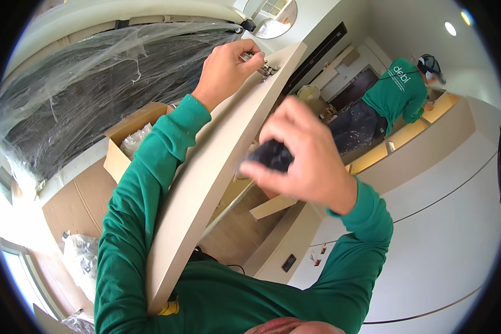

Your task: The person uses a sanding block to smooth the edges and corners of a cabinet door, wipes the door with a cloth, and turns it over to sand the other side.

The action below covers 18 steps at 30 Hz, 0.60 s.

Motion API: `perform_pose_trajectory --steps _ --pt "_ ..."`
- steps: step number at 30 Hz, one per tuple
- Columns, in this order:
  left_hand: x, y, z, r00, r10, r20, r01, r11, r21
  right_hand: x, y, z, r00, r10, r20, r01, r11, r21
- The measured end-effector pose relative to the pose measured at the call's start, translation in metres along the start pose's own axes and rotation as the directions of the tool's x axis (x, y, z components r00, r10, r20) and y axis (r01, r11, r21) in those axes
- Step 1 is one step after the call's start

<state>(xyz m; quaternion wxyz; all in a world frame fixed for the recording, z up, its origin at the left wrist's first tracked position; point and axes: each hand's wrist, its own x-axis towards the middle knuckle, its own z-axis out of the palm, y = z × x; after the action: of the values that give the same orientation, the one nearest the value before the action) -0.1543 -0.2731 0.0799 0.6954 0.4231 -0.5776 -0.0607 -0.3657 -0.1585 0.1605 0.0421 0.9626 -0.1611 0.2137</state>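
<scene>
A long beige board (217, 147) stands tilted across my front, its lower end by my body and under my left arm. Near the upper end, my left hand (228, 69) is closed, with thumb and fingers pinching a small metal cabinet hinge (268, 69) against the board's face. To the right of the board, my right hand (312, 153) is raised and curled around a dark, black object (273, 156). Motion blurs that object and the fingers, so its kind does not show.
Plastic sheeting (94, 83) covers a large dark surface at the left. Below it sits an open cardboard box (122, 158) with clear wrapping inside. At the right, a co-worker (398, 92) in a green shirt and cap leans over a long wooden cabinet (423, 142).
</scene>
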Motion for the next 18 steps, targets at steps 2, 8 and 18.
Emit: perform_pose_trajectory --steps 2,8,18 --pt "0.003 -0.001 -0.009 0.999 -0.04 0.032 0.039 0.999 0.035 -0.016 -0.001 0.001 0.999 0.025 0.042 -0.032 0.985 0.172" --pt "-0.011 0.027 -0.02 0.982 0.104 0.158 -0.124 0.985 0.118 -0.118 0.111 0.084 0.851 0.524 -0.036 -0.434 0.74 0.515" --pt "-0.056 0.102 -0.098 0.634 0.007 0.773 -0.297 0.926 0.235 -0.283 0.079 0.447 0.664 0.633 0.398 -0.71 0.365 0.602"
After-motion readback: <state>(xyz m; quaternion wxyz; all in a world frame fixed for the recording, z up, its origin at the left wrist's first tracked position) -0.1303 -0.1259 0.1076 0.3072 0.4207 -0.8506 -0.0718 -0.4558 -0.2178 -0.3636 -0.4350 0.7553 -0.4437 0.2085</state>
